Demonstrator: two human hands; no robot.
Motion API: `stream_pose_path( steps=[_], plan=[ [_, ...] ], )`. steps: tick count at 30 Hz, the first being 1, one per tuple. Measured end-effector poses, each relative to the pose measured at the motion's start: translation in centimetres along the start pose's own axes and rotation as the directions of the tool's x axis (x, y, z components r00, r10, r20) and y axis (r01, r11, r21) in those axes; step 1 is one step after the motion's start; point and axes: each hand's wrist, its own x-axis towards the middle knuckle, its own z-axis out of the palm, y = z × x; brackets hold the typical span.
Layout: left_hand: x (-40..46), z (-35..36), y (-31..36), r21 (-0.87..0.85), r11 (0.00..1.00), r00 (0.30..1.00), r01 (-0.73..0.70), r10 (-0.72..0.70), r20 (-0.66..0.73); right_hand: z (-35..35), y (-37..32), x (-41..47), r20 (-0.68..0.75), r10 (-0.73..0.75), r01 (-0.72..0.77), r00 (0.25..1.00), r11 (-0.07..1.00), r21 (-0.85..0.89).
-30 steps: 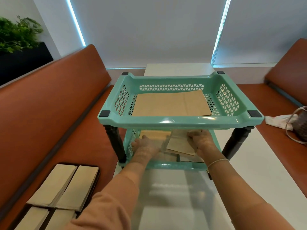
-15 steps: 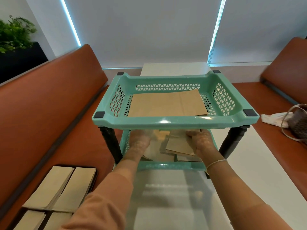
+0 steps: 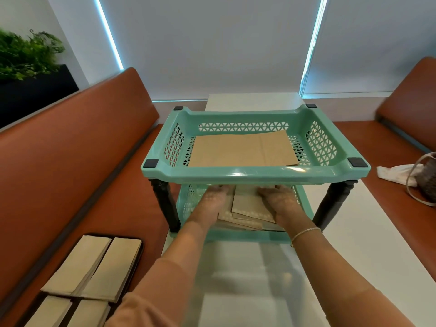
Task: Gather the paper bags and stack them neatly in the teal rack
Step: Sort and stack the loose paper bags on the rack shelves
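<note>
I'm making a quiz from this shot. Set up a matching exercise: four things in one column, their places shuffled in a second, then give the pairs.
Things
1. flat brown paper bag
2. messy pile of brown paper bags
3. pale paper bags in a black tray
4. white cloth

Places
A. left orange bench
B. teal rack's top tier
C. right orange bench
D. teal rack's bottom tier, between both hands

Pairs: 1-B, 2-D, 3-A, 4-C

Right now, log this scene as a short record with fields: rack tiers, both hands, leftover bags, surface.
rack: teal rack, two tiers, on white table
upper tier: flat brown paper bag
lower tier: untidy paper bag pile
left hand: inside lower tier, on the pile
right hand: inside lower tier, on the pile; grip hidden
outside rack: bag stacks on left bench
right bench: woven bag, white cloth
</note>
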Motion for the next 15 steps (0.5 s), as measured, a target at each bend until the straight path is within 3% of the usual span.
stream_pose_path(
  steps=[1, 3, 5, 7, 9, 11, 12, 15],
  plan=[
    [-0.2, 0.5, 0.0, 0.106, 0.994, 0.999, 0.008, -0.004, -0.036, 0.1, 0.0, -0.5, 0.029, 0.004, -0.004, 1.000, 1.000, -0.001],
    [-0.1, 1.3, 0.2, -0.047, 0.998, 0.989, 0.039, -0.045, -0.139, 0.3, 0.5, -0.4, 0.069, 0.009, -0.009, 0.998, 1.000, 0.004],
    [-0.1, 1.6, 0.4, -0.260, 0.958, 0.988, 0.120, -0.140, -0.059, 0.4, 0.5, -0.6, 0.092, 0.001, -0.003, 0.996, 1.000, 0.018],
    [-0.2, 1.7, 0.6, -0.440, 0.894, 0.995, 0.087, -0.099, -0.005, 0.4, 0.6, -0.3, 0.066, -0.018, 0.016, 0.998, 0.999, 0.034],
    [-0.4, 1.5, 1.1, -0.670, 0.718, 0.981, 0.188, -0.169, 0.094, 0.4, 0.2, -0.5, 0.049, -0.028, 0.025, 0.998, 0.997, 0.072],
    [0.0, 1.5, 0.7, -0.704, 0.679, 0.977, 0.208, -0.176, 0.119, 0.2, 0.0, -0.3, 0.035, -0.025, 0.022, 0.999, 0.997, 0.074],
    [0.2, 1.6, 0.5, -0.678, 0.711, 0.982, 0.186, -0.152, 0.110, 0.1, 0.0, -0.4, 0.033, -0.023, 0.021, 0.999, 0.997, 0.068],
    [-0.5, 1.8, 0.5, -0.716, 0.675, 0.981, 0.181, -0.176, 0.082, 0.1, 0.2, -0.8, 0.119, -0.002, -0.004, 0.993, 0.999, 0.044]
  ],
)
